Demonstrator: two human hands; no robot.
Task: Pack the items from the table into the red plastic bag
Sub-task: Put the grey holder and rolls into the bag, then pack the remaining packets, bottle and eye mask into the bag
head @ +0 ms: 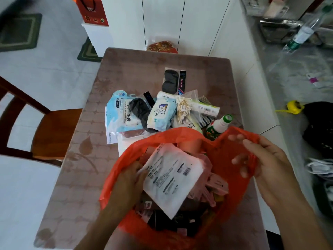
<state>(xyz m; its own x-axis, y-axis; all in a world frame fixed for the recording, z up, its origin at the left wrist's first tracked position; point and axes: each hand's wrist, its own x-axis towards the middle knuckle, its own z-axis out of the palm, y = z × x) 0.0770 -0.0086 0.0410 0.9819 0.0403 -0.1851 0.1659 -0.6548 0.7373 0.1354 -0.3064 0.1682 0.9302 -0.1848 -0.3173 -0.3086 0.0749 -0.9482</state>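
Red plastic bag point(180, 139) open at the near edge of the bench point(137, 69), mouth spread wide. Left hand point(128, 179) reaching down inside, fingers closed on a flat white packet point(171, 179) lying over pinkish items. Right hand point(266, 163) raised at the bag's right rim, pinching the red film. Beyond the bag, wipes pack point(162, 112), cotton swabs point(183, 110) and green-capped bottle point(220, 125) heaped on the bench.

The red plastic bag point(221, 156) sits open at the near end of the table, a flat white packet point(173, 179) lying tilted on top of the pink things inside. Behind it waits a heap: a blue glove pack point(122, 116), wet wipes point(162, 114), cotton swabs point(183, 110), a green-capped bottle point(219, 126) and a black eye mask point(170, 82).
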